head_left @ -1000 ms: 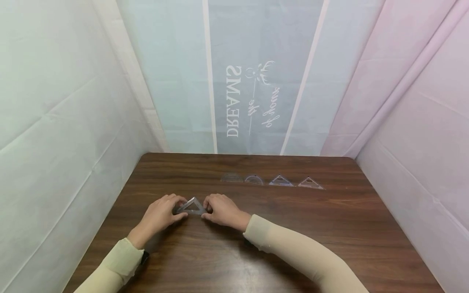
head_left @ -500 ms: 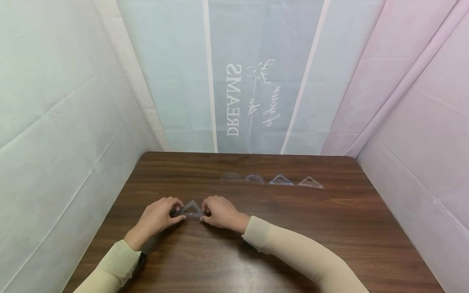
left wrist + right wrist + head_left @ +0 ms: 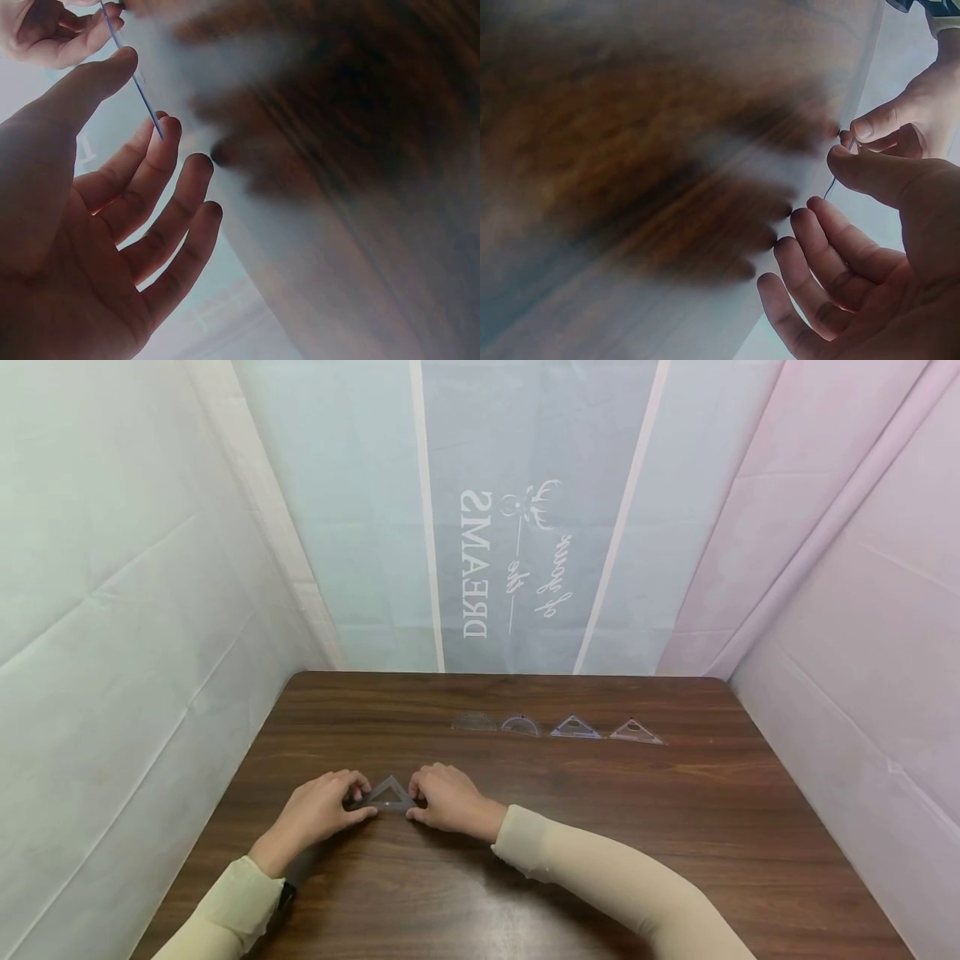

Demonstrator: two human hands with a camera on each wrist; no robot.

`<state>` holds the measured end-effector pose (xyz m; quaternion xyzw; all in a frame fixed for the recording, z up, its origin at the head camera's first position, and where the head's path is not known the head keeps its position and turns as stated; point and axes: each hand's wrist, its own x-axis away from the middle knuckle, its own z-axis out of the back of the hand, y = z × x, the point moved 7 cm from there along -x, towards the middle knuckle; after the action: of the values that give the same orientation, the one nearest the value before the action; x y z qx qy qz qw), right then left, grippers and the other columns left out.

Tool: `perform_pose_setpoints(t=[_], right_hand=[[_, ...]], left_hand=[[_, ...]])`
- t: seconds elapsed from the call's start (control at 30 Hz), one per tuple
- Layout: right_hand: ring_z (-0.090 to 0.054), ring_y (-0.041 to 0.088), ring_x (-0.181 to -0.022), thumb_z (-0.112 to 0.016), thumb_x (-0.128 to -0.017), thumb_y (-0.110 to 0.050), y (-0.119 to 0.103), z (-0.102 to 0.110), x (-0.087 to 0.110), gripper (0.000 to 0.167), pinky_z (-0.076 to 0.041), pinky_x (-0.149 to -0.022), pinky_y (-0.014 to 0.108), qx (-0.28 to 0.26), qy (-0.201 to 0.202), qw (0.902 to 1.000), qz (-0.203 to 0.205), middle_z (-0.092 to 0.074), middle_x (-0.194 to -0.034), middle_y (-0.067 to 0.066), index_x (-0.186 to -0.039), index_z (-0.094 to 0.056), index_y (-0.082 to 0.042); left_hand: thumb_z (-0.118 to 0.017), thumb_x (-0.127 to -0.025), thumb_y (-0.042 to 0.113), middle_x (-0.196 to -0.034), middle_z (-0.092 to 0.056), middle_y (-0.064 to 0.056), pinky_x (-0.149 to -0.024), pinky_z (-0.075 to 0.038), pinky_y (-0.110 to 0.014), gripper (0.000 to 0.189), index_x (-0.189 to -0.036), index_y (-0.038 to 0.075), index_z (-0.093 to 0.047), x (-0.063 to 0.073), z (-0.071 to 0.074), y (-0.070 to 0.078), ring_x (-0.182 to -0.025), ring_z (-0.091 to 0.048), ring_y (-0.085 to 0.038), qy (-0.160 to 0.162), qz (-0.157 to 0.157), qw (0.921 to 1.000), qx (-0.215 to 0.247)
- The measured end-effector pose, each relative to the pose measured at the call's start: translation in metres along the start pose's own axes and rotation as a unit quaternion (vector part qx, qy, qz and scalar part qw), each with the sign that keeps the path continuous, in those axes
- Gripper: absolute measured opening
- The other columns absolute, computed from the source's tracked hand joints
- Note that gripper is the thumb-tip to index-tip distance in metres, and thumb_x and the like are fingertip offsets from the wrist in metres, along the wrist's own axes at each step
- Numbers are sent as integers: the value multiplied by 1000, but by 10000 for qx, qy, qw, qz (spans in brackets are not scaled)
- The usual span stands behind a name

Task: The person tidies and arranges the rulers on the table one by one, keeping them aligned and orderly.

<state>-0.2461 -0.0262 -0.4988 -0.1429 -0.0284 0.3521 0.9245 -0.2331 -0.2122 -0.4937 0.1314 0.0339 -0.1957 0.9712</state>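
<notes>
A clear triangular set square with a cut-out middle is held between both hands near the left-centre of the table, its point facing away from me. My left hand pinches its left corner between thumb and fingers. At the opposite corner, my right hand pinches it the same way. The left wrist view shows the set square edge-on as a thin bluish line between thumb and fingertips, the other fingers spread. From the right wrist, only a short bit of its edge shows behind the thumb.
Along the back of the brown wooden table lie two clear protractors, then two clear set squares, in a row. Pale cloth walls enclose the table at the left, right and back.
Both hands have moved slightly toward me, carrying the set square with them. The set square's tilt has changed, and it looks darker now. The row at the back stays put.
</notes>
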Motion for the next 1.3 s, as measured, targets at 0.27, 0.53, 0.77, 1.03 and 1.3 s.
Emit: perform_pose_setpoints(t=[0.27, 0.53, 0.77, 1.03, 1.3], right_hand=[[-51, 5, -80, -85, -94, -42, -6, -1, 2, 28, -45, -73, 22, 119, -6, 9999, 18, -63, -91, -11, -105, -76, -18], [-48, 6, -81, -84, -94, -44, -9, -5, 1, 28, -44, -74, 23, 356, -10, 9994, -15, -61, -91, -12, -105, -76, -20], [-49, 7, -83, -84, -94, -45, -18, -5, 3, 28, -44, -76, 24, 489, -114, 9987, -19, -61, -94, -12, -106, -75, -21], [-52, 8, -86, -83, -94, -48, -24, -8, 4, 29, -45, -77, 25, 748, -85, 9972, 11, -60, -94, -11, -104, -73, -23], [-51, 7, -84, -84, -93, -50, -21, -6, 4, 28, -44, -75, 24, 899, 8, 9959, -39, -59, -92, -13, -102, -72, -26]], left_hand=[[-90, -88, 43, -90, -63, 12, -64, -50, -30, 32, -102, 22, -71, 1, -1, -4, -78, -58, -5, -216, 5, 9996, 184], [-90, -87, 45, -92, -64, 11, -65, -51, -33, 33, -103, 23, -71, 2, 0, -7, -81, -60, -7, -301, 58, 9994, 140], [-91, -86, 45, -92, -64, 11, -68, -52, -35, 33, -102, 25, -70, 7, 0, -8, -82, -60, -7, -361, 44, 9992, 147], [-91, -85, 48, -93, -63, 12, -68, -52, -34, 35, -101, 26, -70, 10, -3, -9, -83, -60, -8, -386, -51, 9992, 14], [-93, -83, 46, -91, -61, 13, -67, -52, -32, 35, -99, 25, -69, 5, -1, -4, -80, -57, -6, -279, -246, 9990, -232]])
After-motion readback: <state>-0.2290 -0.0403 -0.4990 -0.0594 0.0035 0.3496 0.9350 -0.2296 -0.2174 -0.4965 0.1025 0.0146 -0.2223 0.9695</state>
